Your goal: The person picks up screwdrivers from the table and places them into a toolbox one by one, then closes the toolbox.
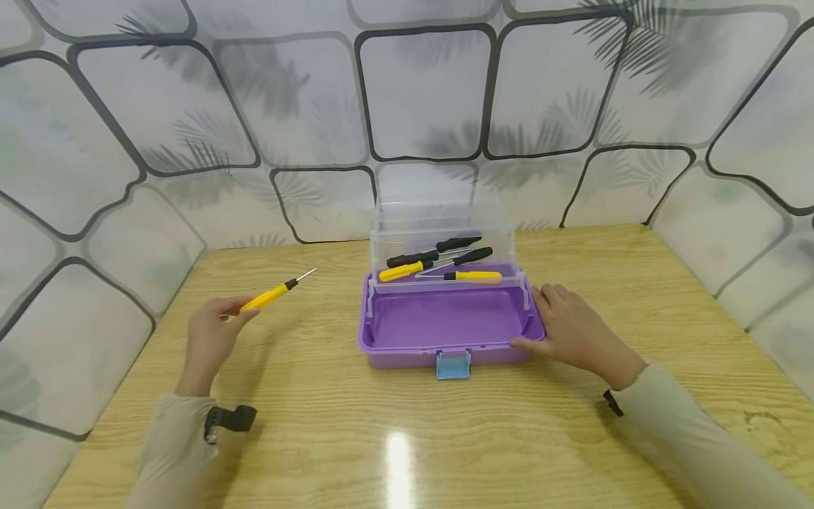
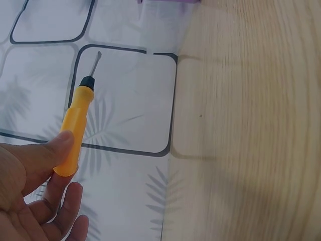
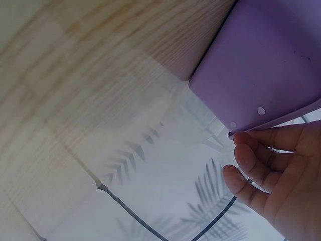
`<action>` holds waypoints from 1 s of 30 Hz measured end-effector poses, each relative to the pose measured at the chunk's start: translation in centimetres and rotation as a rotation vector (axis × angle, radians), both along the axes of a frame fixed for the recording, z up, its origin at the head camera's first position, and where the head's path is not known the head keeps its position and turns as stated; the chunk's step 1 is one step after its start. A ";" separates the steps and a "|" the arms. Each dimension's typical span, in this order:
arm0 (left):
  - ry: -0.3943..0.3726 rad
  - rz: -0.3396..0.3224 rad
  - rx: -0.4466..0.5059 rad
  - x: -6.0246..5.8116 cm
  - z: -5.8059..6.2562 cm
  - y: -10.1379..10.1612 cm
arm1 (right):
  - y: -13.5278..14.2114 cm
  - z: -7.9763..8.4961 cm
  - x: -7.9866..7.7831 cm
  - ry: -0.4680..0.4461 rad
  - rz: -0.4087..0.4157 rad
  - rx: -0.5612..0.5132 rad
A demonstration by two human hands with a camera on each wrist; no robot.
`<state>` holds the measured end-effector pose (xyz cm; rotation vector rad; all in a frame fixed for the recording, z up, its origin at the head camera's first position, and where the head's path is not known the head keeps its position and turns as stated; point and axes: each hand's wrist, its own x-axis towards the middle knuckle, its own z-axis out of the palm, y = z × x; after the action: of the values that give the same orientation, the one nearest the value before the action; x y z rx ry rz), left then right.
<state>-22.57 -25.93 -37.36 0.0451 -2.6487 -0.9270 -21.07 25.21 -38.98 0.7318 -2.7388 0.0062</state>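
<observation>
My left hand (image 1: 213,339) pinches a yellow-handled screwdriver (image 1: 270,294) by its handle end, above the table left of the toolbox. Its metal tip points up and to the right; in the left wrist view the flat blade shows. My right hand (image 1: 572,326) grips the right end of the purple toolbox (image 1: 448,322), thumb along the front rim and fingers round the far side. In the right wrist view, the fingertips (image 3: 241,138) meet the rim. The lid stands up, and several screwdrivers with black or yellow handles lie in the clear tray (image 1: 509,244) behind the bare purple compartment.
A light wooden table (image 1: 318,438) carries the toolbox near its middle. A blue latch (image 1: 453,365) hangs at the toolbox front. Patterned white wall covering (image 1: 426,92) rises behind the table and along both sides. A black strap (image 1: 229,418) is on the left wrist.
</observation>
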 end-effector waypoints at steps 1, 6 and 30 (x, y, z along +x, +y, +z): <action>0.003 -0.002 0.004 0.0 0.0 0.1 | 0.0 0.0 0.0 0.000 0.000 -0.001; 0.016 -0.008 0.003 -0.2 -0.1 0.5 | 0.0 0.1 0.2 -0.001 -0.002 -0.007; 0.069 -0.092 0.020 -1.4 -0.4 3.4 | 0.1 -0.1 0.0 0.014 0.011 -0.003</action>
<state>-24.02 -22.52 -37.71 -0.1030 -2.5970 -0.9666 -21.06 25.30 -39.09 0.7431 -2.7211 0.0069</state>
